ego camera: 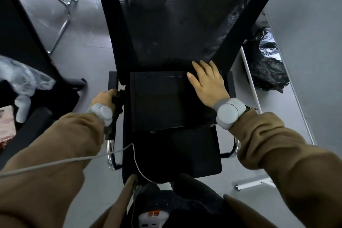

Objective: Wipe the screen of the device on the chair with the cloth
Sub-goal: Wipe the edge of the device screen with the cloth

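Nearest the camera, two brown sleeves (61, 153) reached forward, each wrist wearing a grey band (229, 114), and a pale cable (74, 160) crossed the left sleeve toward the seat front.

The chair (196, 152) stood just ahead, its black seat cushion flanked by chrome arm supports. On the rear half of the seat lay the device (159, 100), a flat, dark rectangular slab with a matte black screen facing up; faint thin light lines showed near its far edge, and its near edge sat slightly raised above the cushion.

The left hand (103, 99) hung beside the device's left edge, over the chair's left side, fingers curled round a dark bunched cloth (118, 99) that dangled below the fist. The cloth was apart from the screen.

The right hand (207, 83) lay flat on the device's far right corner, fingers straight and slightly spread, thumb resting on the screen.

Beyond rose the black mesh backrest (185, 24). Farther right, a crumpled black bag (266, 61) sat on the grey floor (88, 42).
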`<state>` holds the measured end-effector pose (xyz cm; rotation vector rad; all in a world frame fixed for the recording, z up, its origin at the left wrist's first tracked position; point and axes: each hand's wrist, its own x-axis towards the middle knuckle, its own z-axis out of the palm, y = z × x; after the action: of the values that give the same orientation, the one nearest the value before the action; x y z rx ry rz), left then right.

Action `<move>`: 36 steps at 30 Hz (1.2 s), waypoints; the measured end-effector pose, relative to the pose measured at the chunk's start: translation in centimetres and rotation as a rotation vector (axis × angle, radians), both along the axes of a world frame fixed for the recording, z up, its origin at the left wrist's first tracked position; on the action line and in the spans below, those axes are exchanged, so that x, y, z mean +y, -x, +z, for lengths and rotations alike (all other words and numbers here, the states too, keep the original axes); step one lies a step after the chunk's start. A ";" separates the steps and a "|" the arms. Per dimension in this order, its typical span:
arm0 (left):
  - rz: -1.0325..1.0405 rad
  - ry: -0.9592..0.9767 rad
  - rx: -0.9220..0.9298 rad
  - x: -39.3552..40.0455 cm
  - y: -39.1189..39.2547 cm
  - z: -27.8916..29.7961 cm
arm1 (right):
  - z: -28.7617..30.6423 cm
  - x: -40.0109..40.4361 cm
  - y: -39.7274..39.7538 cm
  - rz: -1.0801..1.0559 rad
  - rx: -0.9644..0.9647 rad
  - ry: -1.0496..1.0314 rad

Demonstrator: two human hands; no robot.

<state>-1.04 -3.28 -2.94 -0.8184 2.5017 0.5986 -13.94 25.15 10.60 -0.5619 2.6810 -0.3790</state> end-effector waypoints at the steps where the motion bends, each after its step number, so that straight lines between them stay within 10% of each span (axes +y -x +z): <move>1: 0.017 0.009 0.021 -0.1 0.0 0.5 | 0.2 0.2 0.0 0.000 0.008 -0.003; 24: 0.125 0.171 0.522 4.9 3.4 12.3 | 1.5 8.7 1.1 -0.005 -0.423 -0.089; 36: -0.076 0.223 0.218 5.6 4.5 11.9 | -0.3 9.6 -0.5 -0.044 -0.592 -0.013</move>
<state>-5.53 2.36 8.97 -0.7681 2.8231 0.4060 -13.41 34.74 10.27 -0.3197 2.1250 -0.4562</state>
